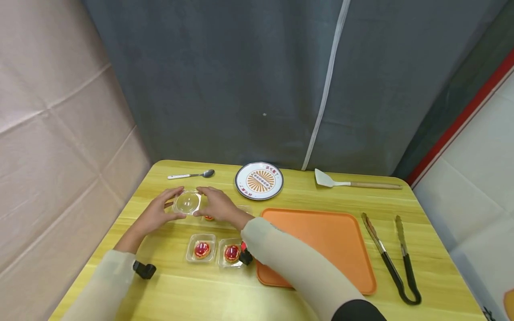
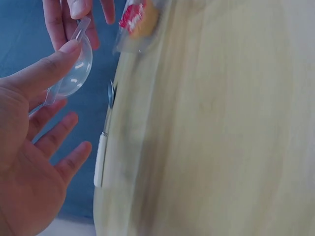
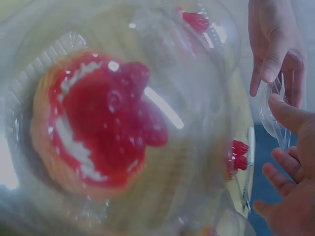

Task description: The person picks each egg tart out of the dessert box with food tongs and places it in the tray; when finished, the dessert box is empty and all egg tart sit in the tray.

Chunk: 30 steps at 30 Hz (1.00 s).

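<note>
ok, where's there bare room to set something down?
Near part of the table, between the sleeves, below the front tart boxes. Also the far-right part of the orange tray, and the strip between it and the spatula. Crowded: around the left hand and right hand, holding the clear dome near those boxes.

Tabletop (image 1: 201, 294) back, L to R: spoon (image 1: 192, 175), plate (image 1: 259, 181), spatula (image 1: 358, 184). Tray (image 1: 321, 249) front-R of plate, tongs (image 1: 388, 266) R of tray. Two boxed tarts (image 1: 202, 250) L of tray; 1+ more behind, count unclear, part hidden. Lid (image 1: 188, 203) btwn fingers (image 1: 172, 192).
</note>
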Each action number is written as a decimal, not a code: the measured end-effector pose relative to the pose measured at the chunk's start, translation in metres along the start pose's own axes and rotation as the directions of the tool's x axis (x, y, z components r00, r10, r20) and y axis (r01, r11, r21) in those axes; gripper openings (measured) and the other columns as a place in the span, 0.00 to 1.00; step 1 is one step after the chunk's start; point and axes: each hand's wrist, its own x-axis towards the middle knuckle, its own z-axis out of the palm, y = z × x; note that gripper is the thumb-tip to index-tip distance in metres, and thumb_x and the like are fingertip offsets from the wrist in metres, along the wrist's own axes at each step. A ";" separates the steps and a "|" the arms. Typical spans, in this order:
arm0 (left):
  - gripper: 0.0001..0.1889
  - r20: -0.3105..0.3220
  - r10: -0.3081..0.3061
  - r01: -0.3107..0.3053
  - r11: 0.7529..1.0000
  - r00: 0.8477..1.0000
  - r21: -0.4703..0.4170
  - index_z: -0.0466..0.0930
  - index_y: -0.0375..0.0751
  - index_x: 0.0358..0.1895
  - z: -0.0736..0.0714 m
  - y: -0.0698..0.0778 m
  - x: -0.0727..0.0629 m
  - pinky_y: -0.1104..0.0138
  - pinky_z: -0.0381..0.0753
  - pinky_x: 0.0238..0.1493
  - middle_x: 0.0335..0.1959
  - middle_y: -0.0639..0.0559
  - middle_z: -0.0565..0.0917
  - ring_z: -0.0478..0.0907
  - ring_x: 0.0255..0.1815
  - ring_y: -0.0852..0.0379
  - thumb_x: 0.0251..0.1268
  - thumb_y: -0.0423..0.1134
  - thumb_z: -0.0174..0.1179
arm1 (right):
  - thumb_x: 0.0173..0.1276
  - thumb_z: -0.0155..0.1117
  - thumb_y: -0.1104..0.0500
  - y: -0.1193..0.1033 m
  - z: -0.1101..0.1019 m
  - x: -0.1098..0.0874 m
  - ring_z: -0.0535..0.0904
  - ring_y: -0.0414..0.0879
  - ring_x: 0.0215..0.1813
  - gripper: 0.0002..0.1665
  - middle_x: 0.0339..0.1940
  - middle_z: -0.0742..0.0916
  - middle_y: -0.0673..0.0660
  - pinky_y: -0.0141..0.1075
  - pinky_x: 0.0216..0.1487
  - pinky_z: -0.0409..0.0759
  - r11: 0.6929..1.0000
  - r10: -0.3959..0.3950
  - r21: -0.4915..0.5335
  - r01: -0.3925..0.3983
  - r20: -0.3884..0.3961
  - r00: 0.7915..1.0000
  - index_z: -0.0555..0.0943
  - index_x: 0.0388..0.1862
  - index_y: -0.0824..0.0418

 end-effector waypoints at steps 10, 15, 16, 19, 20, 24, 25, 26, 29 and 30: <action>0.47 0.026 -0.097 0.096 0.995 0.995 0.024 0.61 0.34 0.79 -0.003 -0.019 -0.006 0.32 0.55 0.75 0.77 0.33 0.66 0.55 0.79 0.29 0.60 0.41 0.76 | 0.63 0.75 0.37 0.000 0.023 0.013 0.73 0.45 0.74 0.49 0.72 0.80 0.46 0.54 0.79 0.62 0.988 0.064 -0.139 -0.062 0.010 0.998 0.68 0.79 0.49; 0.47 0.040 -0.138 0.137 0.990 0.990 0.014 0.60 0.39 0.80 -0.004 -0.026 -0.009 0.29 0.48 0.75 0.79 0.35 0.64 0.49 0.81 0.29 0.60 0.44 0.76 | 0.63 0.75 0.37 -0.004 0.026 0.013 0.72 0.48 0.75 0.50 0.75 0.76 0.45 0.60 0.80 0.58 0.982 0.111 -0.159 -0.105 0.029 0.993 0.66 0.80 0.46; 0.47 0.043 -0.144 0.144 0.989 0.989 0.011 0.61 0.40 0.80 -0.003 -0.028 -0.009 0.29 0.47 0.75 0.79 0.35 0.63 0.47 0.82 0.29 0.60 0.44 0.76 | 0.63 0.75 0.37 -0.005 0.025 0.013 0.72 0.48 0.75 0.50 0.75 0.76 0.45 0.60 0.80 0.58 0.981 0.118 -0.161 -0.112 0.031 0.993 0.66 0.80 0.46; 0.47 0.059 -0.156 0.156 0.988 0.986 0.004 0.60 0.41 0.80 -0.003 -0.032 -0.010 0.28 0.43 0.75 0.81 0.35 0.59 0.42 0.83 0.29 0.60 0.45 0.76 | 0.63 0.74 0.37 -0.007 0.025 0.011 0.71 0.49 0.76 0.50 0.75 0.76 0.45 0.60 0.81 0.56 0.977 0.133 -0.172 -0.125 0.037 0.990 0.66 0.80 0.46; 0.47 0.064 -0.159 0.159 0.987 0.985 0.001 0.60 0.41 0.81 -0.003 -0.033 -0.010 0.28 0.43 0.75 0.81 0.35 0.58 0.40 0.83 0.29 0.60 0.45 0.76 | 0.63 0.74 0.37 -0.008 0.025 0.010 0.71 0.49 0.76 0.50 0.75 0.76 0.45 0.60 0.81 0.55 0.976 0.137 -0.177 -0.128 0.039 0.990 0.66 0.80 0.46; 0.48 0.077 -0.174 0.175 0.985 0.982 0.000 0.59 0.40 0.81 -0.001 -0.035 -0.010 0.28 0.41 0.75 0.82 0.34 0.56 0.38 0.83 0.29 0.60 0.46 0.76 | 0.64 0.74 0.37 -0.009 0.025 0.009 0.70 0.49 0.76 0.48 0.75 0.77 0.45 0.61 0.81 0.54 0.973 0.149 -0.186 -0.139 0.039 0.988 0.68 0.80 0.46; 0.48 0.081 -0.178 0.179 0.984 0.981 0.003 0.59 0.40 0.81 0.000 -0.035 -0.010 0.28 0.41 0.75 0.82 0.34 0.55 0.38 0.83 0.28 0.60 0.47 0.75 | 0.64 0.74 0.37 -0.009 0.025 0.009 0.70 0.49 0.76 0.48 0.75 0.77 0.45 0.61 0.81 0.54 0.973 0.153 -0.183 -0.143 0.038 0.988 0.69 0.79 0.46; 0.48 0.084 -0.183 0.183 0.983 0.980 0.004 0.58 0.40 0.81 0.000 -0.035 -0.010 0.28 0.41 0.75 0.82 0.34 0.55 0.38 0.83 0.28 0.61 0.47 0.75 | 0.64 0.74 0.36 -0.009 0.025 0.009 0.70 0.49 0.76 0.47 0.74 0.77 0.45 0.60 0.81 0.55 0.972 0.156 -0.184 -0.147 0.039 0.987 0.69 0.79 0.46; 0.48 0.087 -0.191 0.191 0.981 0.978 0.009 0.58 0.40 0.81 0.002 -0.036 -0.011 0.29 0.40 0.76 0.82 0.34 0.56 0.38 0.83 0.29 0.61 0.47 0.75 | 0.64 0.74 0.36 -0.008 0.027 0.010 0.70 0.50 0.76 0.46 0.74 0.77 0.44 0.60 0.80 0.56 0.970 0.168 -0.184 -0.158 0.043 0.985 0.70 0.79 0.45; 0.48 0.087 -0.192 0.192 0.981 0.977 0.011 0.58 0.40 0.81 0.002 -0.036 -0.011 0.29 0.40 0.76 0.82 0.35 0.57 0.38 0.83 0.29 0.62 0.46 0.75 | 0.64 0.73 0.36 -0.007 0.027 0.010 0.70 0.50 0.76 0.46 0.74 0.77 0.44 0.60 0.80 0.56 0.970 0.170 -0.186 -0.159 0.046 0.984 0.70 0.79 0.45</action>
